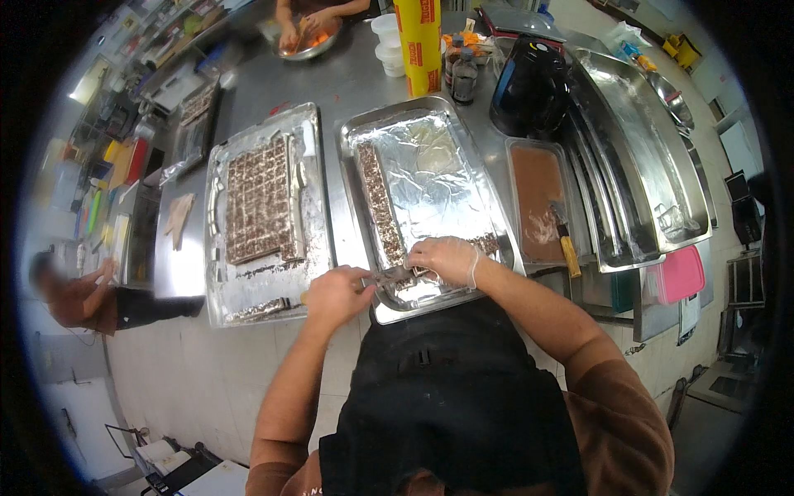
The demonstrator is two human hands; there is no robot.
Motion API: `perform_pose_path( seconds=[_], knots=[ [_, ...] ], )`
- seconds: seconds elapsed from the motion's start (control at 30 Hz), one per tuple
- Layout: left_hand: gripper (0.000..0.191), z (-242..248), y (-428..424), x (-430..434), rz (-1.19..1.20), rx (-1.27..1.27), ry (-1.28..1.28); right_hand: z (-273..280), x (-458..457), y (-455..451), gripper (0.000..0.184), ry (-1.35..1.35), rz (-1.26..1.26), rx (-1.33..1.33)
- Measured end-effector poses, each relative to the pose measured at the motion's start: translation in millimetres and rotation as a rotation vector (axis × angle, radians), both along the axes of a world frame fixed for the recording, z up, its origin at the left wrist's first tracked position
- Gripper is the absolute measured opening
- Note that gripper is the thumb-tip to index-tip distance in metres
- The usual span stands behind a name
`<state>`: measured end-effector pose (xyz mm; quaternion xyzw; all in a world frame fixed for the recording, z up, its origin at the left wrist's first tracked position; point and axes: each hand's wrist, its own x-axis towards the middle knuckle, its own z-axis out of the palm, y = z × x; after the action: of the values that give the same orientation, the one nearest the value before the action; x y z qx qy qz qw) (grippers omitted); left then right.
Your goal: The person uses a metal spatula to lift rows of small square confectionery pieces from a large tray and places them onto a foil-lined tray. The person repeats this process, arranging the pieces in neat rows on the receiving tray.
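Observation:
My left hand (338, 294) grips the handle end of a metal spatula (386, 278), whose blade reaches over the near end of a foil-lined steel tray (428, 186). My right hand (443, 260), in a clear glove, bends its fingers down at the blade's far end, over dark-and-white pieces; what it touches there is partly hidden. A long row of square-cut pieces (379, 204) lies along the tray's left side, with more pieces beyond my right wrist. To the left, a second tray (316, 217) bears a slab cut into squares (257, 198) and a loose strip (257, 311) near its front edge.
A tub of brown powder (536, 186) holds a wooden-handled tool (567, 248). Behind stand a black jug (530, 87), dark bottles (463, 77) and a yellow roll (422, 46). Deep steel pans (645, 136) are at right. Another person's hands work in a bowl (307, 49); a person (80, 291) stands at left.

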<state>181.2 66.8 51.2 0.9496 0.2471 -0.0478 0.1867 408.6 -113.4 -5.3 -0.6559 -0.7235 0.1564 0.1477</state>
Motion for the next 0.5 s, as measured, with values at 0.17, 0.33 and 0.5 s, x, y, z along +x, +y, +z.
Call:
perform_pose_path(
  seconds=[0.17,0.33,0.5],
  knots=[
    [0.03,13,2,-21,0.045,0.065,0.029,-4,6,2,0.029,0.065,0.007,-0.008],
    [0.026,44,2,-49,0.102,0.085,0.059,-8,11,1,0.058,0.131,0.001,-0.03],
    [0.024,71,10,-117,0.063,0.159,0.019,11,3,-1,0.086,0.239,-0.072,-0.217]
  ],
)
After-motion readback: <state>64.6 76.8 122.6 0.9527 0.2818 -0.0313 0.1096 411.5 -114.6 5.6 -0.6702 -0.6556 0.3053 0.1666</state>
